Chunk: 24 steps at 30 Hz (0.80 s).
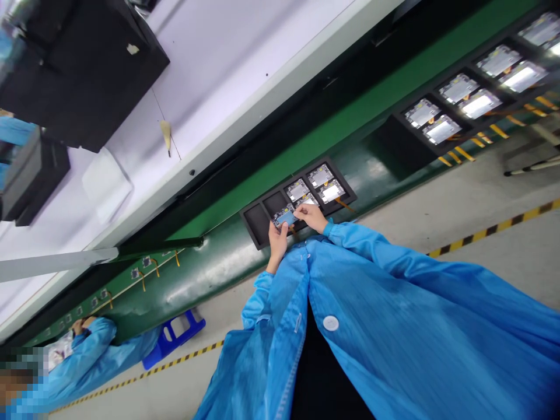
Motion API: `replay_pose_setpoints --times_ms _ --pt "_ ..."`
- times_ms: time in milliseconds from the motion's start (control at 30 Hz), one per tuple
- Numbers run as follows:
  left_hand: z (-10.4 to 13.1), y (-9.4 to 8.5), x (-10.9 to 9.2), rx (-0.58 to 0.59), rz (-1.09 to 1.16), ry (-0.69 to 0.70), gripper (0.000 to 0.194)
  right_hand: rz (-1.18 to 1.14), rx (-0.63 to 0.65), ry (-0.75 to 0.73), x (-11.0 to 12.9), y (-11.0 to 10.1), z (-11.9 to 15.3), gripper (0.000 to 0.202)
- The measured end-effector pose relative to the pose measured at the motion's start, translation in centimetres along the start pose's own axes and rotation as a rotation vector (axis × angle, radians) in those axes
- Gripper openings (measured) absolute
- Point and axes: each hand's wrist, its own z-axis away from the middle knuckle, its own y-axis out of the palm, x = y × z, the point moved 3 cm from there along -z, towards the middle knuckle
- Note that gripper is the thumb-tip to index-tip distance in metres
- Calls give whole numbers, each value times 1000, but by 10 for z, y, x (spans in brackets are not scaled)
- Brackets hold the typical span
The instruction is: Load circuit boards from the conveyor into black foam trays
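Between my two hands is a circuit board (286, 217) with a light-blue face, held over a black compartment tray (255, 224). My left hand (277, 242) grips the board's near left edge, thumb on top. At its right end, my right hand (311, 216) has its fingers pinched together; whether they grip the board or a small part on it is too small to tell. In the tray's right compartments lie several boards with silvery plates, such as one circuit board (321, 175). An orange ribbon cable (345, 204) hangs over the tray's near edge. The left compartments hold nothing visible.
On the green bench (210, 262), a long black tray (411, 143) of boards stands at the right. A white shelf (245, 76) runs above, carrying a black box (87, 64) and a brush (165, 135). Left, a co-worker's blue sleeve (98, 335) is near a blue stool (175, 335).
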Motion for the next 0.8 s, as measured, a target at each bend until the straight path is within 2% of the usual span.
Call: replay_pose_setpoints --times_ms 133,233,333,400,567,700,800 --pt "-7 5 4 -16 26 10 54 -29 17 68 -4 -4 -1 47" --pt "-22 -3 10 -122 46 -107 39 -50 12 89 -7 -9 -1 45" --pt "-41 -16 15 -237 82 -299 19 -38 -114 51 -9 -31 -3 41" --pt "-52 -22 16 -264 93 -382 14 -30 -217 25 -11 -53 -3 39" --pt "-74 -18 16 -233 88 -408 20 -24 -432 12 -15 -100 9 36" --pt "-84 -7 20 -184 67 -400 30 9 -543 32 -20 -120 23 30" --pt "-82 -5 26 -169 35 -379 45 61 -621 5 -24 -134 28 22"
